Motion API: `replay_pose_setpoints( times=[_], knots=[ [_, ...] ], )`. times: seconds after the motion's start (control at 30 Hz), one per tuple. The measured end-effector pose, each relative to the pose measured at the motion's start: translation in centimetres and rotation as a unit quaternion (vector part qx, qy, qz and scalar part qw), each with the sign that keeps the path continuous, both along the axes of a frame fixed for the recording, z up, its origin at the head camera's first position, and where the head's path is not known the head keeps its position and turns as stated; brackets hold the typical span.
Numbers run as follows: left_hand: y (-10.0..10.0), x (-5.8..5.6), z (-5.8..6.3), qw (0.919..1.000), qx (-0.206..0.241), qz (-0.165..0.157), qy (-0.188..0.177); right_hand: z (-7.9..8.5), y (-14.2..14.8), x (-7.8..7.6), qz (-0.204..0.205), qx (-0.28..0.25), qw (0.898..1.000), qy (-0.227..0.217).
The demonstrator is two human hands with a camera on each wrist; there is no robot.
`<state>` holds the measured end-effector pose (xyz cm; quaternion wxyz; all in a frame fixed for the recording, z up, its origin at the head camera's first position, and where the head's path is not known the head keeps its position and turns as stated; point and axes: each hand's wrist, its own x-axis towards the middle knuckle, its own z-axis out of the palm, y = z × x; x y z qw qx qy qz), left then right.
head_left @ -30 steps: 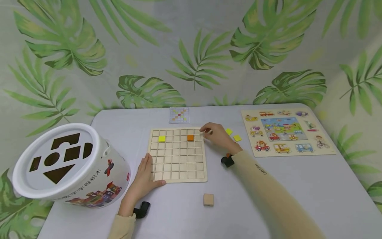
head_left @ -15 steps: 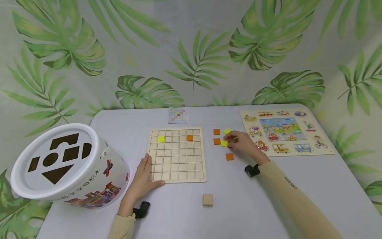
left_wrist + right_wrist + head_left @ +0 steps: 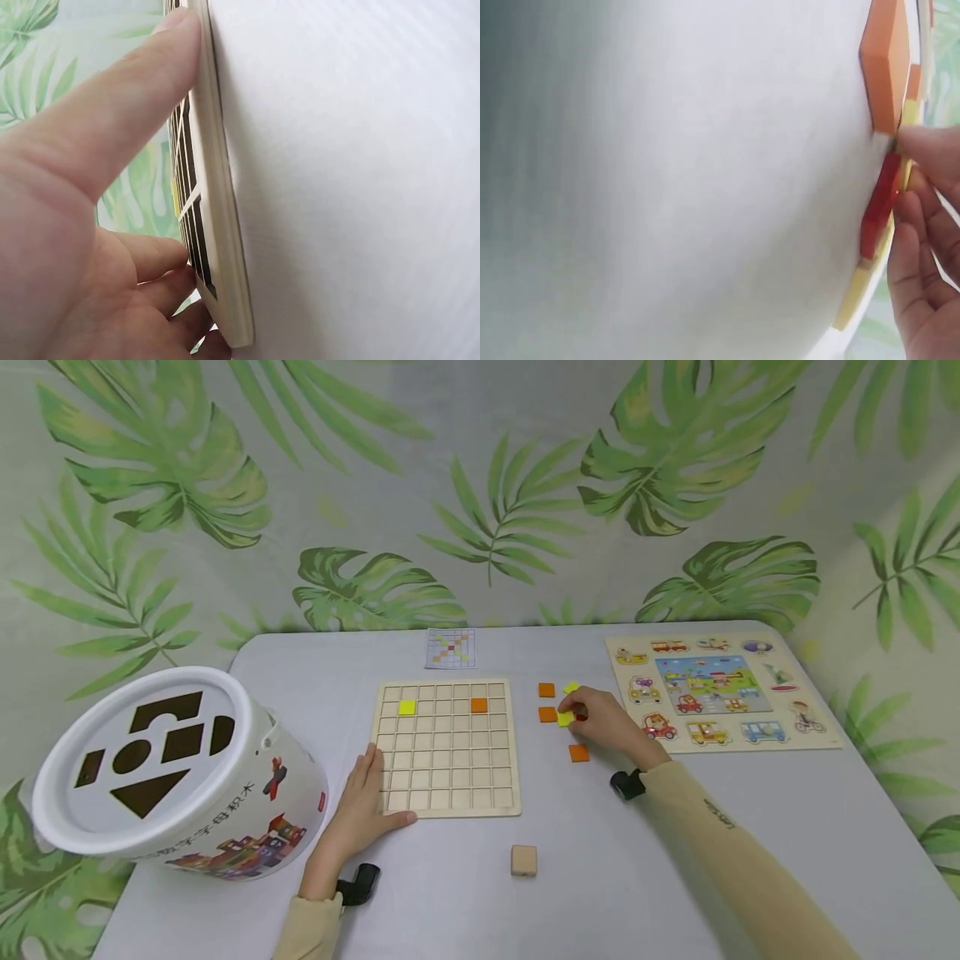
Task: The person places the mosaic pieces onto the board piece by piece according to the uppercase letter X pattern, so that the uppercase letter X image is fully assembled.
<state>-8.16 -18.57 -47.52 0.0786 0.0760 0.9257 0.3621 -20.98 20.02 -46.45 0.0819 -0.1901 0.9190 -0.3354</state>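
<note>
A wooden grid board (image 3: pixel 450 810) lies flat at the table's middle, with one yellow tile (image 3: pixel 407 707) and one orange tile (image 3: pixel 478 705) in its second row from the far side. My left hand (image 3: pixel 363 806) rests at the board's near left corner, fingers along the left edge and thumb on the near edge. Right of the board, my right hand (image 3: pixel 603 720) pinches a yellow tile (image 3: pixel 565 719) between thumb and forefinger, low over the table. A red tile (image 3: pixel 880 206) lies beneath those fingers, mostly hidden in the head view. Loose orange tiles (image 3: pixel 547 690) lie around.
A pattern card (image 3: pixel 450 664) lies behind the board. At the right is a vehicle picture puzzle (image 3: pixel 712 685). A large white bucket (image 3: pixel 277 777) with a shape-cutout lid stands at the left. Nearer the front sits a small wooden block (image 3: pixel 523 861).
My right hand has moved right, from the board's far right corner to the loose tiles, where it now pinches a yellow one. My left hand has stayed at the board.
</note>
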Motion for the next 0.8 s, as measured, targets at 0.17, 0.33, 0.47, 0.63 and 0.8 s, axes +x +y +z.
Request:
replay_pose_setpoints(
  times=[0.17, 0.33, 0.47, 0.63, 0.8],
  knots=[
    [0.1, 0.0, 0.0, 1.0, 0.001, 0.001, 0.0, 0.9, -0.7, 0.1, -0.01, -0.013, 1.0, -0.006],
    [0.1, -0.1, -0.1, 1.0, -0.001, 0.001, 0.004, 1.8, -3.3, -0.2, 0.026, -0.049, 0.998, 0.022],
    [0.1, 0.0, -0.1, 1.0, -0.002, 0.003, 0.005, 2.1, -6.8, -0.6, 0.058, -0.056, 0.996, 0.024],
    [0.1, -0.1, -0.2, 1.0, -0.007, 0.004, 0.006, 2.0, -11.9, -1.1, 0.099, -0.06, 0.993, 0.01],
    [0.1, -0.1, -0.1, 0.9999, -0.013, 0.006, 0.0, 1.4, -16.2, -1.3, 0.128, -0.063, 0.99, -0.004]
  ],
)
